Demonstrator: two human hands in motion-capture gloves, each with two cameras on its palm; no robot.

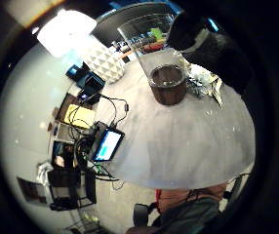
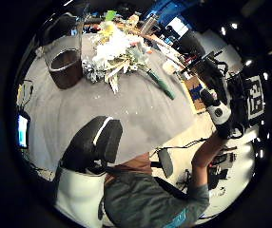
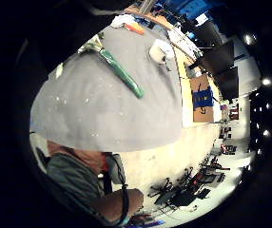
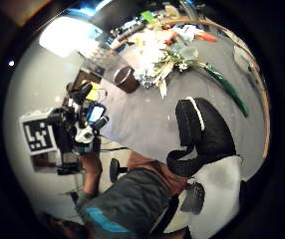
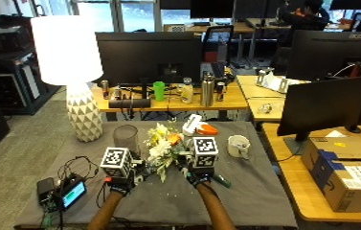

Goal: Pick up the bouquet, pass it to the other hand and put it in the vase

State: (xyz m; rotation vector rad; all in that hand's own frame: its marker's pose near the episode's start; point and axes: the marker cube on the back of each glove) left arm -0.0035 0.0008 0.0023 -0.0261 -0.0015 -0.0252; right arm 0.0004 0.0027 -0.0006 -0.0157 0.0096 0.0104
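Neither of your hands holds anything. Your right hand (image 5: 198, 178) hovers over the bouquet's green-wrapped stem (image 3: 121, 72), thumb and fingers curled loosely and apart. Your left hand (image 5: 118, 185) hovers just beside the blooms, its thumb bent, pinching nothing.

The bouquet (image 5: 162, 147) lies flat on the grey table cloth (image 5: 167, 203), flower heads toward the glass vase (image 5: 126, 137), which stands upright just beyond your left hand.

No step is done: pick-up, hand-over and insertion all remain.

Clearances: a white mug (image 5: 237, 146) stands to the right of the stem; a small screen (image 5: 73, 193) lies near the left table edge.
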